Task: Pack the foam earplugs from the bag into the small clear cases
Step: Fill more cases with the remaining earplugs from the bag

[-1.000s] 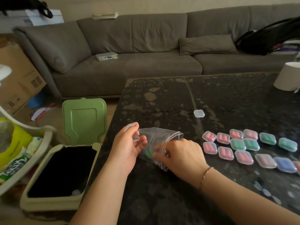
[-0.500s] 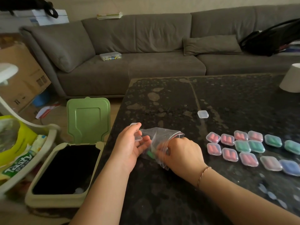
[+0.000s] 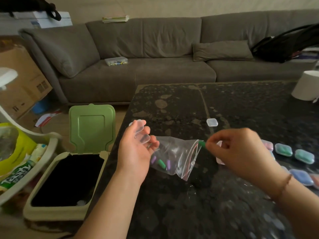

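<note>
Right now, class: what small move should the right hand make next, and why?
Probably carry the green earplug over to the open case. The right hand pinches it just outside the bag, and the left hand holds the case, which looks empty.

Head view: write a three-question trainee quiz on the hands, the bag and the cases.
1. True or false: the right hand pinches a green earplug at the mouth of the bag.
2. Which hand holds the open clear case? A) left B) right C) neither
3. Fill in: the earplugs left in the bag are purple and ____.

Key: 1 true; 2 A, the left hand, which also holds the bag; 3 green.
</note>
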A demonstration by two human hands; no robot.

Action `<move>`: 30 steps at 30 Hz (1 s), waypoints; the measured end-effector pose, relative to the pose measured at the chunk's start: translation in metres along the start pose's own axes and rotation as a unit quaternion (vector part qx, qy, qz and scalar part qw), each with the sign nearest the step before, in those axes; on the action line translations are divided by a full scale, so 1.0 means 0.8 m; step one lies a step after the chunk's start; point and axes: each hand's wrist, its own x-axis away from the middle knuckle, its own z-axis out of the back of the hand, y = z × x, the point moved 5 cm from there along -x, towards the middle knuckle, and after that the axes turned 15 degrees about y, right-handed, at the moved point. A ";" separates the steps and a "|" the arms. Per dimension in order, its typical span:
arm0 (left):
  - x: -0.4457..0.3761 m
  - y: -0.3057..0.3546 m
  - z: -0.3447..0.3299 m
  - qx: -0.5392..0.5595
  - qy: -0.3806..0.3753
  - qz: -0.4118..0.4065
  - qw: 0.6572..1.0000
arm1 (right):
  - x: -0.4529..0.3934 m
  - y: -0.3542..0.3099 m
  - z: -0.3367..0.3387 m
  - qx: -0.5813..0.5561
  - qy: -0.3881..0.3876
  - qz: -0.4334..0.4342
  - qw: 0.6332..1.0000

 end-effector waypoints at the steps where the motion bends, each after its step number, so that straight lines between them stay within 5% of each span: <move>1: 0.011 -0.004 -0.006 0.016 -0.032 0.010 0.999 | -0.001 -0.004 0.005 -0.046 0.026 -0.001 0.999; 5: 0.053 -0.031 -0.026 0.004 -0.126 0.039 0.991 | 0.019 -0.041 -0.010 -0.181 0.043 0.007 0.983; 14: 0.069 -0.051 -0.035 -0.028 -0.175 0.021 0.984 | 0.038 -0.056 -0.047 -0.064 0.032 0.048 0.996; 25: 0.046 -0.032 -0.028 0.057 -0.192 0.011 0.980 | 0.024 -0.048 -0.018 -0.116 0.082 0.063 0.988; 27: 0.034 -0.021 -0.023 0.068 -0.161 -0.006 0.985 | 0.012 -0.031 -0.018 -0.027 0.031 0.044 0.998; 30: 0.012 -0.014 -0.010 0.086 -0.091 -0.003 0.992 | 0.011 -0.005 -0.041 0.140 -0.167 0.051 0.975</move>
